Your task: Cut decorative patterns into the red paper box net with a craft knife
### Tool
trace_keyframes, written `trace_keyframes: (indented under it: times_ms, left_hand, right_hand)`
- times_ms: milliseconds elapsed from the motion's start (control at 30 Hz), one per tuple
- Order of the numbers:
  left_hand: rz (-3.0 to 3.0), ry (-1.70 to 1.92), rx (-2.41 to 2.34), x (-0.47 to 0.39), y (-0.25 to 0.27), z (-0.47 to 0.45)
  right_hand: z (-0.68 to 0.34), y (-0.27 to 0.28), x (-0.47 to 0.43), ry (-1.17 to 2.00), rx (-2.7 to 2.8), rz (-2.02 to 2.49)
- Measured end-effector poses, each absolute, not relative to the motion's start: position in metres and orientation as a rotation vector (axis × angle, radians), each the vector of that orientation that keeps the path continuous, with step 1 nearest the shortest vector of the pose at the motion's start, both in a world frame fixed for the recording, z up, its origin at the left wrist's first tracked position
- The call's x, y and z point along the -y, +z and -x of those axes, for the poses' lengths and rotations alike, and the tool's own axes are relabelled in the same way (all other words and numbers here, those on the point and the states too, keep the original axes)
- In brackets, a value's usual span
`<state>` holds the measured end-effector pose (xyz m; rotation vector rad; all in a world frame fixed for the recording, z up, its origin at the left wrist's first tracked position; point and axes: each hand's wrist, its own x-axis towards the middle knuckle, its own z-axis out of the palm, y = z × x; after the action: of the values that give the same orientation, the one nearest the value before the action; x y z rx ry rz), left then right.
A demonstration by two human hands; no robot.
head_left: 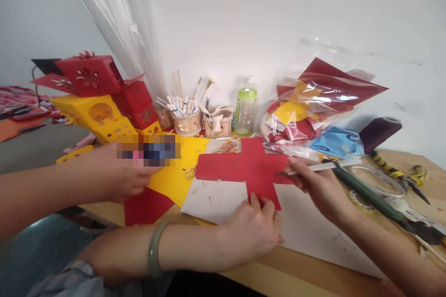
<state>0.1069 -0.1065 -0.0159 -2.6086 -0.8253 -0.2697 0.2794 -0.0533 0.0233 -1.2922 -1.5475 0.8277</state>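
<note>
A red cross-shaped paper cut-out [252,162] lies flat on a white board [223,198], with small notches along its edges. My left hand [254,222], below a green bangle, has curled fingers pressing on the cut-out's lower flap. In my right hand [310,181], closed fingers grip a slim white pen-like tool [324,166]. Its tip is at the cut-out's right arm; I cannot make out its exact kind. At the left, another person's hand [121,174] is over yellow paper [174,181], beside a blurred patch hiding what it holds, if anything.
Yellow boxes [101,116] and red boxes [135,104] are stacked at the left. Along the wall stand marker pots [188,123] and a green bottle [246,106]. Wrapped paper [303,102], a blue packet [337,141], a tape roll [378,180] and pliers [400,174] lie right.
</note>
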Motion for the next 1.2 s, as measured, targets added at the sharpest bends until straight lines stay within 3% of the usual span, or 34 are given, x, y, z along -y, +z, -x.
trace_keyframes:
  times_ms: [233, 733, 1200]
  left_hand:
    - [2.554, -0.213, 0.725, 0.1, -0.013, -0.115]
    - [2.3, -0.638, 0.611, 0.089, -0.023, -0.115]
    - [2.201, -0.514, 0.59, 0.086, -0.033, -0.11]
  right_hand:
    - [-0.255, -0.001, 0.047, 1.116, 1.484, 1.308]
    - [-0.258, -0.005, 0.045, 1.049, 1.537, 1.497]
    - [-0.264, -0.015, 0.046, 1.07, 1.627, 1.496]
